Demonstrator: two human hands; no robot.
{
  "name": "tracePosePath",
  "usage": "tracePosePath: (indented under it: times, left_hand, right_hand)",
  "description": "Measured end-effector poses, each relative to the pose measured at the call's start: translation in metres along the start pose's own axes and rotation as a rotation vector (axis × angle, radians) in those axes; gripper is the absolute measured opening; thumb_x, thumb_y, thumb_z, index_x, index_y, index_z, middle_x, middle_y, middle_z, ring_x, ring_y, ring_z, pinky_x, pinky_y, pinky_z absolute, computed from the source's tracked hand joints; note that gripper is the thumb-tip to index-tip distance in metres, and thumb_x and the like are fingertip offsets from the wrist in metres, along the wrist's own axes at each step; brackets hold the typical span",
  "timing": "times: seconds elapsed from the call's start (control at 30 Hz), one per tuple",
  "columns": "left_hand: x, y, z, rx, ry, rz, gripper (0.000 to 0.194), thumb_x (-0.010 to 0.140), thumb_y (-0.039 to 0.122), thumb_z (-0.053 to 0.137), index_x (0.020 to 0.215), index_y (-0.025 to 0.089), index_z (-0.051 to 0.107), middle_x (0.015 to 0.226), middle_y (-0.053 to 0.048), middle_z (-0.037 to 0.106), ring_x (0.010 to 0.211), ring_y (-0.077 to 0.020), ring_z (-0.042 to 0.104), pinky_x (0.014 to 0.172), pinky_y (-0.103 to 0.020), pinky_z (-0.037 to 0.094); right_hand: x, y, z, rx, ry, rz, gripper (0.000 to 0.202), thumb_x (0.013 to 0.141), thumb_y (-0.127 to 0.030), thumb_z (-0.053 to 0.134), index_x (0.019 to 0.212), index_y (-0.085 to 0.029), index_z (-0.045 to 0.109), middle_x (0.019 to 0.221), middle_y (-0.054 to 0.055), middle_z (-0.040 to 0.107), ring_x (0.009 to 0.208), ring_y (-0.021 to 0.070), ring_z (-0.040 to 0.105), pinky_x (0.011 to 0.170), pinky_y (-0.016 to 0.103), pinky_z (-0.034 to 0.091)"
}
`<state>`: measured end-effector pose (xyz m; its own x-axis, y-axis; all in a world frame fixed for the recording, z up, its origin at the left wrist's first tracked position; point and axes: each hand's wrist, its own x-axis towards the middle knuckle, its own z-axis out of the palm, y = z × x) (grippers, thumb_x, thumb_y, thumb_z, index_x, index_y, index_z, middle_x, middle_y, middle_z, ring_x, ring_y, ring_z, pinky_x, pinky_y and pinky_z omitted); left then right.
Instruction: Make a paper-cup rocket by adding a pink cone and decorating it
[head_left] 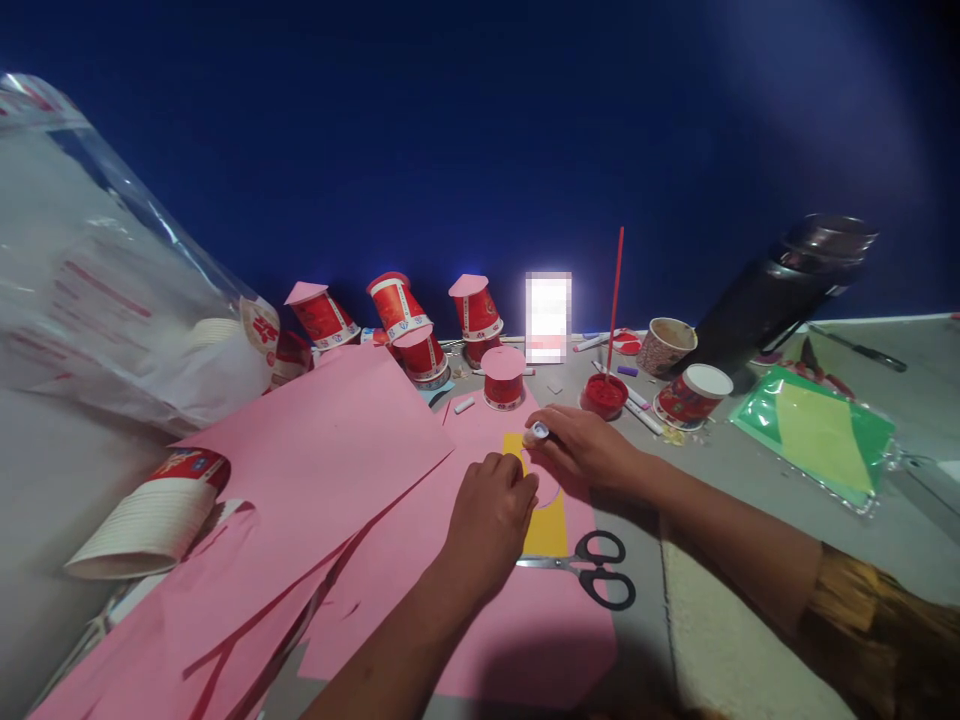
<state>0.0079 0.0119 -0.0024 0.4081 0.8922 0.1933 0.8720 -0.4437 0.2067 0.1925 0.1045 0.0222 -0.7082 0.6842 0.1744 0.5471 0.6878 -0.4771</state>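
Observation:
My left hand (491, 515) is closed, its curled fingers at the left side of a pink paper circle (550, 490) with a purple edge. This circle lies over a yellow paper strip (546, 535). My right hand (581, 445) grips a small white tube (538, 431), its round end facing me, above the strip's far end. Black-handled scissors (606, 572) lie just right of my left hand, blades partly over the strip. Under all of this spreads a pink paper sheet (450, 640). A red paper cup with a pink disc top (503, 378) stands beyond my hands.
More upturned red cups (474, 308) stand at the back. Larger pink sheets (322, 430) and stacked paper cups (150, 515) cover the left. To the right are a red pot with a stick (604, 397), white markers (643, 412), a black flask (772, 280) and a green packet (817, 435).

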Motion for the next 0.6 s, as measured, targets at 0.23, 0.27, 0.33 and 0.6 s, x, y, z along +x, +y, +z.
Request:
tracePosePath:
  times: [0.23,0.27,0.33,0.6]
  left_hand:
    - [-0.001,0.002,-0.001,-0.001,-0.028,-0.029,0.018,0.101,0.017,0.058,0.112,0.018,0.073,0.104,-0.010,0.071,0.096,-0.0278,0.061,0.075,-0.042,0.048]
    - [-0.001,0.002,-0.001,-0.002,-0.030,-0.032,0.018,0.102,0.017,0.058,0.112,0.018,0.073,0.105,-0.010,0.071,0.096,-0.0277,0.061,0.075,-0.042,0.048]
    - [0.000,0.002,-0.001,0.003,-0.038,-0.040,0.018,0.102,0.018,0.057,0.112,0.018,0.073,0.106,-0.010,0.071,0.098,-0.0280,0.061,0.076,-0.042,0.048]
    - [0.000,0.003,-0.001,0.001,-0.053,-0.042,0.020,0.102,0.017,0.057,0.113,0.020,0.074,0.106,-0.009,0.071,0.098,-0.0284,0.061,0.077,-0.043,0.049]
  right_hand:
    - [-0.010,-0.006,-0.010,0.058,-0.046,-0.011,0.011,0.102,-0.021,0.055,0.107,-0.017,0.065,0.102,0.010,0.074,0.089,0.0230,0.066,0.077,0.032,0.044]
    - [-0.010,-0.006,-0.006,0.023,-0.067,-0.023,0.011,0.102,-0.022,0.055,0.105,-0.017,0.064,0.101,0.010,0.073,0.087,0.0229,0.066,0.076,0.032,0.043]
    - [-0.007,-0.005,0.002,-0.034,-0.080,-0.034,0.008,0.101,-0.022,0.056,0.102,-0.018,0.063,0.098,0.010,0.073,0.085,0.0232,0.064,0.074,0.032,0.041]
    - [0.003,0.008,0.002,-0.017,0.039,0.016,0.008,0.102,-0.021,0.055,0.100,-0.018,0.062,0.098,0.011,0.073,0.086,0.0238,0.065,0.073,0.032,0.041]
